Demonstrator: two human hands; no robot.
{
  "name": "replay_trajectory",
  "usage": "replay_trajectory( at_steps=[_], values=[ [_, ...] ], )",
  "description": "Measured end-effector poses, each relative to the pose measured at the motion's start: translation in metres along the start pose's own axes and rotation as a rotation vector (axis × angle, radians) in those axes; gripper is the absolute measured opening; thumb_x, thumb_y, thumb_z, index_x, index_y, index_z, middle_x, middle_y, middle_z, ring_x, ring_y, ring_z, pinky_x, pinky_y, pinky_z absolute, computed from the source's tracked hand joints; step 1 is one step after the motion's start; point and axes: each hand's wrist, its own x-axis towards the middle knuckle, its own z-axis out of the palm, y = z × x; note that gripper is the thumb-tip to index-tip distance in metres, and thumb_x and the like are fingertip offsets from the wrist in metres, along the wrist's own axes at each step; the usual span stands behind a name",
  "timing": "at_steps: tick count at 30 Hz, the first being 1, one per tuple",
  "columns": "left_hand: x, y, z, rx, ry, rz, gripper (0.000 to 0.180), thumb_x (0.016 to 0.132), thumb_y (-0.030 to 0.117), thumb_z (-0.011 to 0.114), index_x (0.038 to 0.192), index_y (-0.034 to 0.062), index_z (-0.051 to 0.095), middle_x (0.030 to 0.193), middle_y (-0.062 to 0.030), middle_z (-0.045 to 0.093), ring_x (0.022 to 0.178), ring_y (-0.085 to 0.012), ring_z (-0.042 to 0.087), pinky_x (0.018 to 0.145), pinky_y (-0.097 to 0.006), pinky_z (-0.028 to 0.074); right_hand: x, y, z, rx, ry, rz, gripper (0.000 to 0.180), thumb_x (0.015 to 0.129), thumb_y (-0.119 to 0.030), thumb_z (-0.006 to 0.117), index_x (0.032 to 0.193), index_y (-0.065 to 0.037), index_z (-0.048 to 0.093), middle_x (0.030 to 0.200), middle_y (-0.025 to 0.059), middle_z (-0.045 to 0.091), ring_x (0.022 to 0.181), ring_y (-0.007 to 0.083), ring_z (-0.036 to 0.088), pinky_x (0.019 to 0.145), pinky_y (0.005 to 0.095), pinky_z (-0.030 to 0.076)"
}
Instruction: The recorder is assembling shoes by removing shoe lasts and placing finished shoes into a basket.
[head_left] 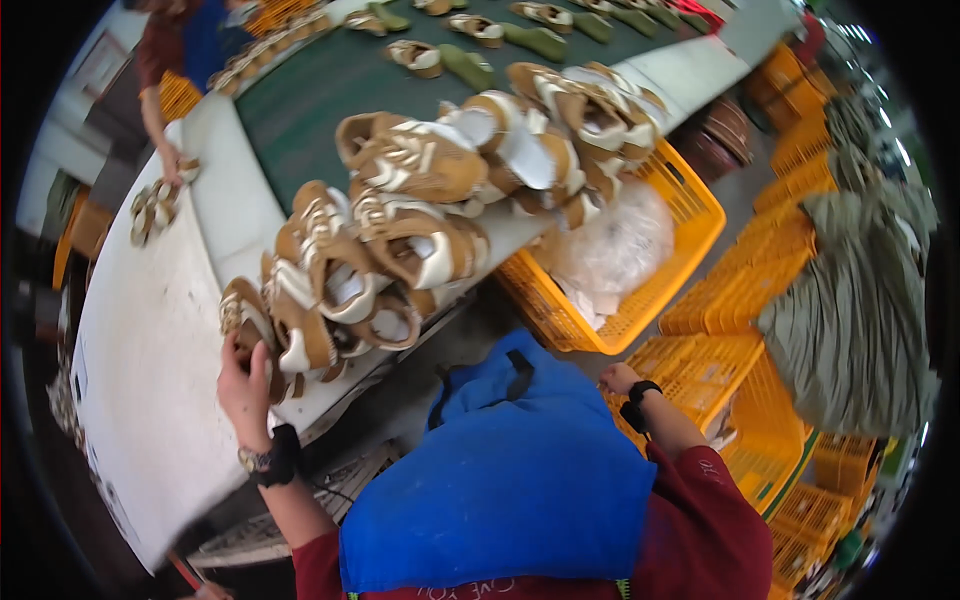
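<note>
A heap of brown and white shoe uppers lies along the near edge of a white table. My left hand reaches up to the lower left end of the heap and grips one brown and white upper. A watch sits on that wrist. My right hand hangs lower right, beside an orange crate, fingers curled with nothing visible in it. A blue apron covers my front.
A green conveyor belt carries more uppers and green insoles at the top. An orange basket holds clear plastic bags. Stacked orange crates fill the right side. Another person works at the far left of the table.
</note>
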Motion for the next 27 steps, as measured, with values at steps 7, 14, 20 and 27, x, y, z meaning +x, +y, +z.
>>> replay_trajectory(
  at_steps=[7, 14, 20, 27],
  values=[
    [-0.024, 0.092, -0.04, -0.216, 0.332, 0.284, 0.033, 0.088, 0.013, 0.053, 0.118, -0.0006, 0.05, 0.097, -0.0132, 0.061, 0.089, -0.0225, 0.057, 0.083, -0.032, 0.043, -0.024, 0.059, 0.025, 0.314, 0.136, 0.039, 0.019, 0.081, -0.015, 0.052, 0.082, 0.0, 0.063, 0.069, 0.0083, 0.064, 0.061, 0.015, 0.061, 0.058, 0.0281, 0.05],
    [-0.113, 0.246, 0.052, -0.234, -0.534, 0.813, 0.053, 0.076, 0.011, 0.063, 0.124, 0.0005, 0.045, 0.114, -0.0177, 0.055, 0.106, -0.0313, 0.052, 0.093, -0.036, 0.038, -0.052, 0.125, 0.057, 0.381, 0.329, 0.072, 0.023, 0.077, -0.022, 0.054, 0.084, -0.004, 0.067, 0.073, 0.0107, 0.066, 0.066, 0.0202, 0.063, 0.064, 0.0332, 0.049],
    [-0.173, 0.364, 0.103, 0.061, -0.905, 1.279, 0.057, 0.075, 0.011, 0.066, 0.126, 0.0019, 0.042, 0.102, -0.0219, 0.058, 0.095, -0.0367, 0.055, 0.08, -0.04, 0.045, -0.089, 0.204, 0.095, 0.64, 0.284, 0.207, 0.025, 0.072, -0.019, 0.055, 0.091, -0.007, 0.068, 0.092, 0.0179, 0.064, 0.088, 0.0313, 0.061, 0.079, 0.0381, 0.047],
    [-0.248, 0.459, 0.137, 0.083, -1.05, 1.519, 0.057, 0.075, 0.015, 0.067, 0.125, 0.0033, 0.043, 0.1, -0.0222, 0.058, 0.092, -0.0367, 0.056, 0.08, -0.039, 0.045, -0.119, 0.251, 0.074, 0.585, 0.35, 0.145, 0.027, 0.075, -0.021, 0.053, 0.092, -0.005, 0.067, 0.095, 0.018, 0.064, 0.087, 0.0323, 0.061, 0.077, 0.0387, 0.047]
  ],
)
